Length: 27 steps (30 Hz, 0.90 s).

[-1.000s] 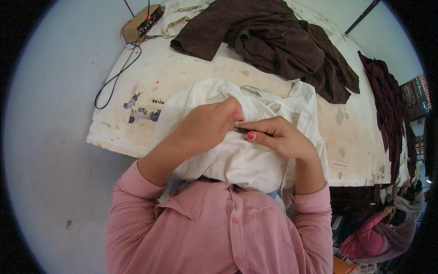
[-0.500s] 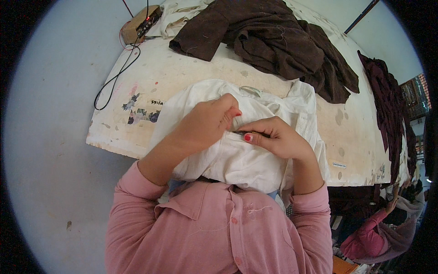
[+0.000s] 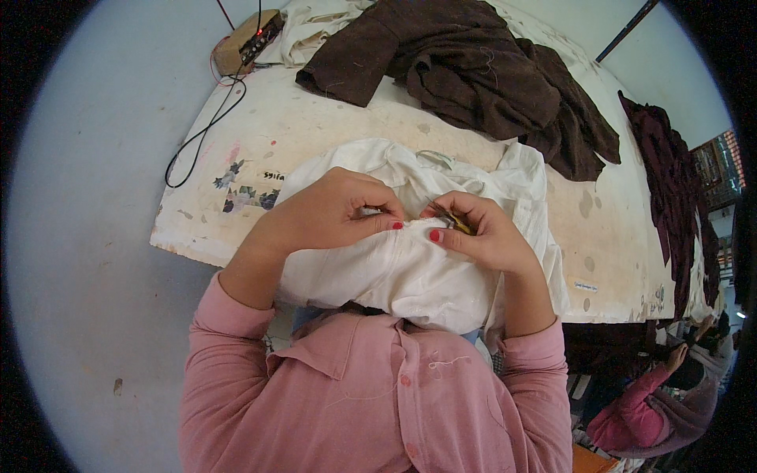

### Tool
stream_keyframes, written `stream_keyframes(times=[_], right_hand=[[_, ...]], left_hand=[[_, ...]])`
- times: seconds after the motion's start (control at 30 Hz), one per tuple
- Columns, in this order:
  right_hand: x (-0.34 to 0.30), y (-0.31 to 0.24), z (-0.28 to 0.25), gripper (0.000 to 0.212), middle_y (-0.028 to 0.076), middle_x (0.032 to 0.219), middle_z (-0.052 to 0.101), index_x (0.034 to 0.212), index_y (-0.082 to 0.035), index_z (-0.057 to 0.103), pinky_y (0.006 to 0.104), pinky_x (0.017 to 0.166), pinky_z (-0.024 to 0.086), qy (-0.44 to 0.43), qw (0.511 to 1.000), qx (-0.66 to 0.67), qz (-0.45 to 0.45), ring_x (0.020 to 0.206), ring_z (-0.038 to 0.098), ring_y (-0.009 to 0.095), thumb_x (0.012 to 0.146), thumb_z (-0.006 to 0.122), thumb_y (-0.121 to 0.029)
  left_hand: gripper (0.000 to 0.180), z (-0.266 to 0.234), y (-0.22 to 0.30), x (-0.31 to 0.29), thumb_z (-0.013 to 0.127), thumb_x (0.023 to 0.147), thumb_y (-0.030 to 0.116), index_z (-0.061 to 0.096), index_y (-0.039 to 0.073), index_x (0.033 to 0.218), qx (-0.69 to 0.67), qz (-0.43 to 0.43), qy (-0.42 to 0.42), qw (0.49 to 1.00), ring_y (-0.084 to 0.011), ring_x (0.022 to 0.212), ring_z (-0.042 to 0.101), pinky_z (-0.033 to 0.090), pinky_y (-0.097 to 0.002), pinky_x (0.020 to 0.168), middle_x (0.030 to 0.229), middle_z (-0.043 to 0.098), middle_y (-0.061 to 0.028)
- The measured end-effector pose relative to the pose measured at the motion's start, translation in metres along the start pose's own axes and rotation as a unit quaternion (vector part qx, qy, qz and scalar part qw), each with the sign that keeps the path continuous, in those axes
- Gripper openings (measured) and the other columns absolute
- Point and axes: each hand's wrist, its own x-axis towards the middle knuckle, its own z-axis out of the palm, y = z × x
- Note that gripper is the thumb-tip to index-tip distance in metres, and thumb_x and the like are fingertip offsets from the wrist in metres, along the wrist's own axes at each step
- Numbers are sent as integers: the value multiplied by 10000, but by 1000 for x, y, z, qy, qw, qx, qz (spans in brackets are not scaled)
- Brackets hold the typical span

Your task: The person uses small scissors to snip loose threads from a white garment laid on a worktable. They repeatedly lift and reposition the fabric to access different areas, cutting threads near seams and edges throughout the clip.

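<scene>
A white garment (image 3: 363, 272) lies bunched over the table's near edge, against my body. My left hand (image 3: 335, 211) pinches a fold of it between thumb and fingertips. Close by on the right, my right hand (image 3: 493, 236) is closed around small thread snips (image 3: 460, 224), partly yellow, with thin dark blades pointing up and left from the fingers. The right thumb rests beside the same fold; whether it also grips the cloth I cannot tell. Near the garment's far side a pale label or loop (image 3: 436, 158) shows.
The pale, stained table (image 3: 213, 217) carries a heap of dark brown cloth (image 3: 473, 71) at the back. A small box with a red light and black cables (image 3: 251, 43) sits at the far left corner. Dark maroon cloth (image 3: 662, 173) hangs at the right. Another person (image 3: 639, 414) is at lower right.
My left hand has lowered and now pinches the fold with its thumb toward me. My right hand has turned and shifted slightly right, exposing more of the snips.
</scene>
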Motion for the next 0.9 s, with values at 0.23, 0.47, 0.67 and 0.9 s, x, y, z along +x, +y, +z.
stream_keyframes(times=[0.23,0.47,0.67,0.9], right_hand=[[1,10,1,299,10,1013,634,1124,-2,630,238,833,440,35,999,-7,37,927,542,83,880,674,-168],[-1,11,10,342,48,911,627,1159,-18,628,233,762,428,113,987,-117,10,829,527,103,885,664,-220],[-10,-40,27,358,109,820,583,1225,-70,625,316,643,471,98,913,-392,-65,709,594,242,876,633,-148],[-11,-53,52,315,77,790,627,1119,-85,663,388,530,490,131,831,-535,-74,632,634,281,872,605,-272]], left_hand=[[49,13,-2,-1,581,883,38,614,7,902,61,49,91,993,-255,776,631,495,-330,674,841,620,-112],[88,19,-1,-1,496,946,79,531,10,905,76,3,117,990,-293,754,616,495,-347,686,832,598,-130],[113,20,-1,0,492,963,112,514,8,925,77,2,132,988,-312,749,620,497,-357,686,821,600,-141],[141,22,8,1,493,967,136,529,2,941,91,-11,141,986,-352,778,625,496,-375,681,839,606,-170]])
